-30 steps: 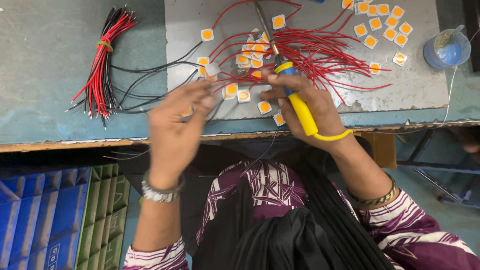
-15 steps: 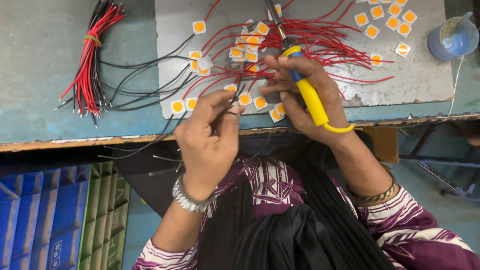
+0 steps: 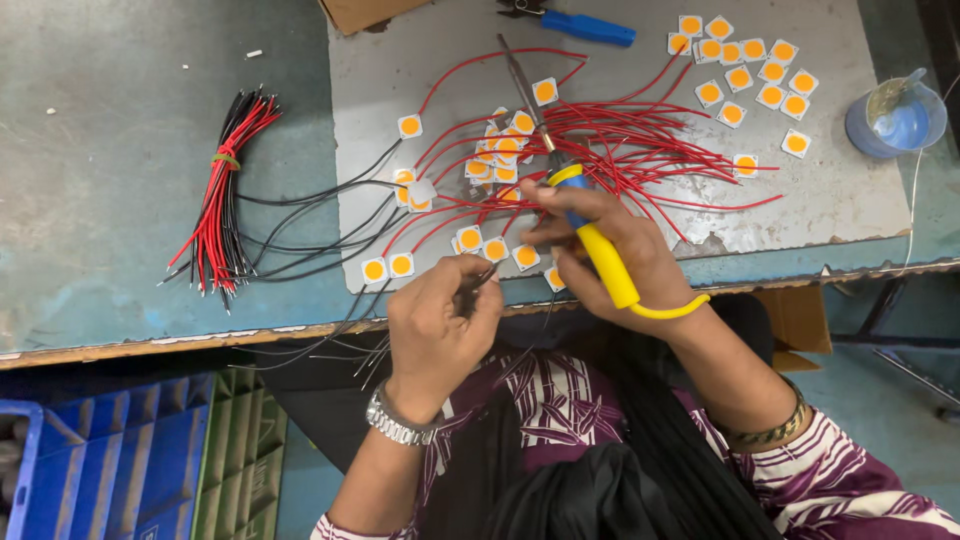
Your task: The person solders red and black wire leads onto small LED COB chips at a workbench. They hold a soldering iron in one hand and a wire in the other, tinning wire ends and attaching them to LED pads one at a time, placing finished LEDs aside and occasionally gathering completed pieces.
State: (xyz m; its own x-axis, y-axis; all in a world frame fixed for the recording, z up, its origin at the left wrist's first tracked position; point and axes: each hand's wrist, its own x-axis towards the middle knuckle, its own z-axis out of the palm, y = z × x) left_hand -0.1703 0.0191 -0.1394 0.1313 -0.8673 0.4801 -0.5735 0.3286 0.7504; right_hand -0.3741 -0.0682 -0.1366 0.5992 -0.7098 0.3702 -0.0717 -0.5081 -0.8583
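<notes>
Over the worktop (image 3: 150, 200) edge, right hand (image 3: 610, 255) clasps a soldering iron (image 3: 585, 225) pen-style for control; left hand (image 3: 435, 325) pinches black wires (image 3: 475, 285).

A yellow-handled soldering iron (image 3: 590, 235) is gripped in the right hand (image 3: 610, 250), its metal tip angled up over red-wired square chips (image 3: 495, 150) on the grey mat. Thin black wires (image 3: 480, 283) are pinched in the left hand (image 3: 435, 325) at the bench edge.
</notes>
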